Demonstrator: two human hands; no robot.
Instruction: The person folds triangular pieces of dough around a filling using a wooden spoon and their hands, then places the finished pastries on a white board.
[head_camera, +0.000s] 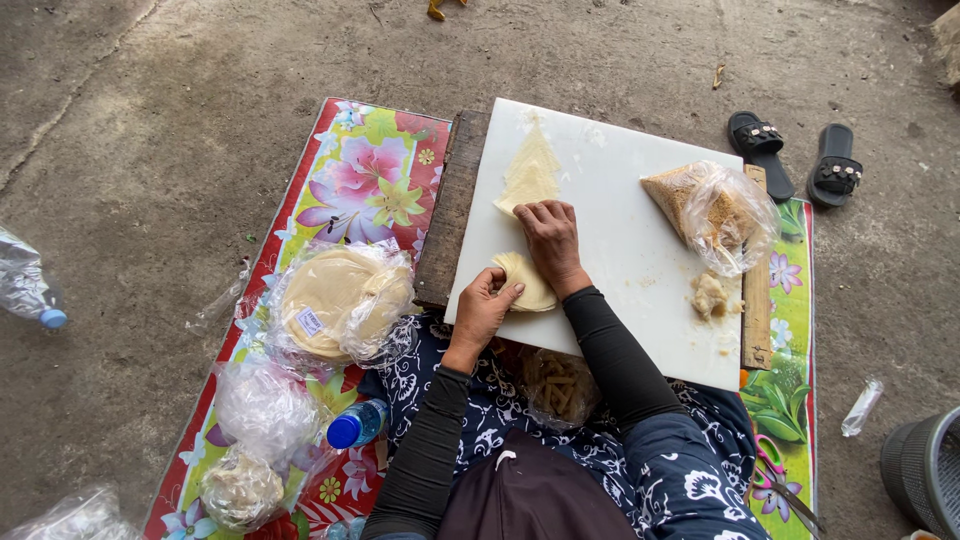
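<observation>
Pinching a folded wrapper (527, 282) flat on the white board (620, 250), both hands, left (482, 310) and right (553, 245), press its seam, filling bag (715, 212) lying within reach.

On the cutting board (610, 215), a folded wrapper (530, 282) lies near, another wrapper (530, 172) behind it; the filling bag (712, 212) sits right (bagged wrappers (340, 300) left, on the mat (360, 165)).

Rough grey concrete floor (150, 130), floral mat (360, 170), daylight
</observation>
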